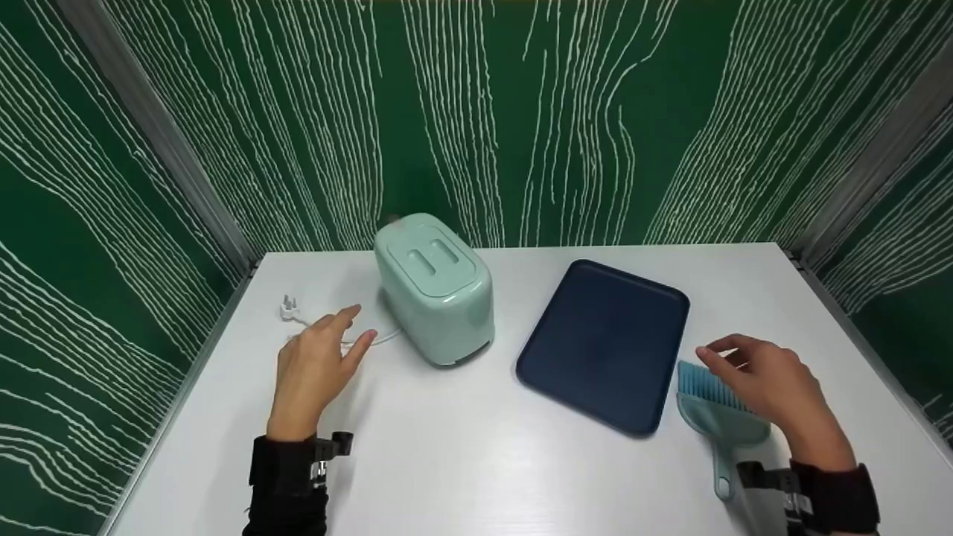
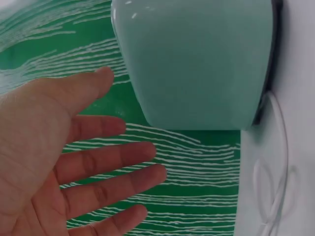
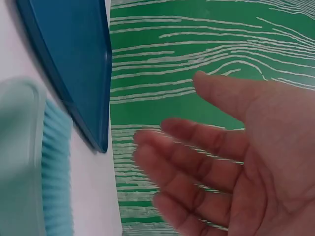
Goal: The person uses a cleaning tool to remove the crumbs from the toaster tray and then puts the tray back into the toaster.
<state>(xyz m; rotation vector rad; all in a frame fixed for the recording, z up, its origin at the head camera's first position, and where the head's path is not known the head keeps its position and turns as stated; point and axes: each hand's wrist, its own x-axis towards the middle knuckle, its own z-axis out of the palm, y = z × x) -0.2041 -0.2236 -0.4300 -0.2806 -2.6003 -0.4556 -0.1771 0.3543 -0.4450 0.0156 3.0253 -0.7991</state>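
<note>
My left hand (image 1: pixel 316 368) hovers over the table's left side with fingers spread, holding nothing. Just right of it stands a mint-green toaster (image 1: pixel 461 320) with two covered slots on top; its side (image 2: pixel 197 64) fills much of the left wrist view, apart from my fingertips. On the right, my right hand (image 1: pixel 770 380) hangs over a teal brush (image 1: pixel 718 417) with light blue bristles, its fingers loosely bent around nothing. The hand hides part of the brush in the head view. In the right wrist view the bristles (image 3: pixel 56 172) lie beside the palm, apart from the fingers.
A dark blue tray (image 1: pixel 607 346) lies at an angle between toaster and brush. The toaster's white cord and plug (image 1: pixel 289 309) lie behind my left hand. Green walls with white lines (image 1: pixel 461 112) enclose the white table (image 1: pixel 447 447) at the back and sides.
</note>
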